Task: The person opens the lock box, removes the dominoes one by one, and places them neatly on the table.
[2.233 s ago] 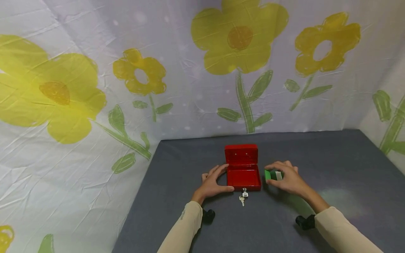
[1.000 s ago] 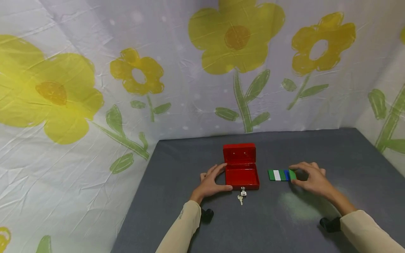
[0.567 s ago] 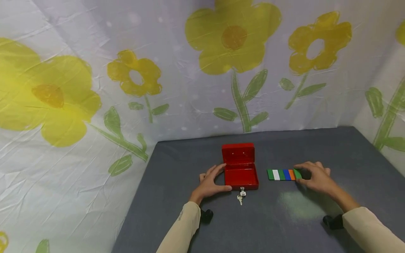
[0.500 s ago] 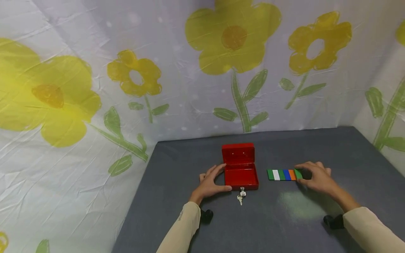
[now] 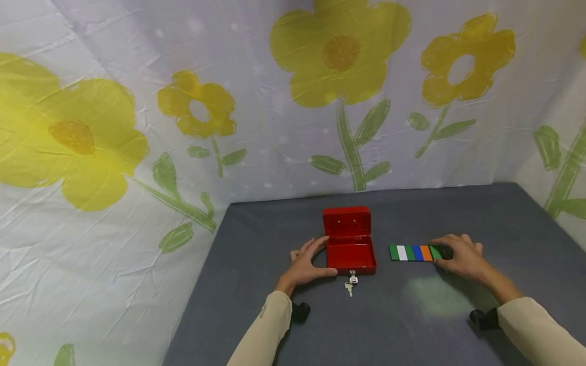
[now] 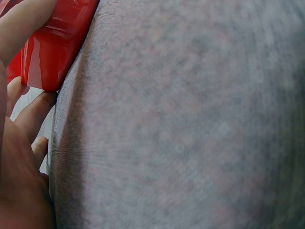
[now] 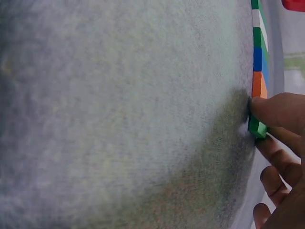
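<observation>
An open red cash box (image 5: 351,255) stands in the middle of the table in the head view, its lid raised at the back. My left hand (image 5: 302,268) holds its left side, thumb at the front corner and fingers toward the back; the left wrist view shows the fingers (image 6: 35,112) at the box's wall. Right of the box lies a row of flat coloured blocks (image 5: 410,253): green, white, green, blue and orange. At its right end my right hand (image 5: 461,257) pinches a green block (image 7: 258,128) between thumb and fingers, close beside the orange block (image 7: 257,84).
Keys (image 5: 349,287) hang from the lock at the cash box's front. A dark grey cloth covers the table (image 5: 357,330). Behind it and at the left hangs a white sheet (image 5: 270,152) printed with yellow flowers.
My right hand has moved right along the row with the green block, from beside the cash box to the row's right end. The block has tipped down flatter. My left hand stays at the box.
</observation>
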`<act>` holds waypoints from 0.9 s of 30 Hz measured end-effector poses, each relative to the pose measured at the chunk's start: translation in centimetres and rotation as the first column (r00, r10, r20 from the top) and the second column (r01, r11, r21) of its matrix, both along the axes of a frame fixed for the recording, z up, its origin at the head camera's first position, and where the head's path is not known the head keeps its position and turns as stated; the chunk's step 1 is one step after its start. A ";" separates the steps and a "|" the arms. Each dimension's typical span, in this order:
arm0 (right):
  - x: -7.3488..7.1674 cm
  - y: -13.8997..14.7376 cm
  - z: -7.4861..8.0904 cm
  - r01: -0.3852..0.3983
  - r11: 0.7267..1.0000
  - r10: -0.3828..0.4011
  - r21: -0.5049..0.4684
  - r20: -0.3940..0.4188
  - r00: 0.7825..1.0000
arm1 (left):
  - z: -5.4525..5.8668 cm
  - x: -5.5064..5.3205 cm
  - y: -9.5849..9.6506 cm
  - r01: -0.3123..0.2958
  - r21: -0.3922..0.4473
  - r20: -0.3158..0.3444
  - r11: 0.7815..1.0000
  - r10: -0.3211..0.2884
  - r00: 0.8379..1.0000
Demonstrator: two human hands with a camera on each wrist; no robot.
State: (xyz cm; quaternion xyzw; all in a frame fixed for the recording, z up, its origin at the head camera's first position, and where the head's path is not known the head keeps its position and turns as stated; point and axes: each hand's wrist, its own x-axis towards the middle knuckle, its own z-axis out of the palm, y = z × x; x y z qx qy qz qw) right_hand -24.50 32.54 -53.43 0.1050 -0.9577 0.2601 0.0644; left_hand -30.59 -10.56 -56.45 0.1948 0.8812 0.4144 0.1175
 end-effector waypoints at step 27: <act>-0.3 -0.5 0.4 -0.035 0.998 0.036 -0.046 0.010 0.999 | -0.6 0.0 -0.7 -0.012 -0.001 -0.018 1.000 0.012 1.000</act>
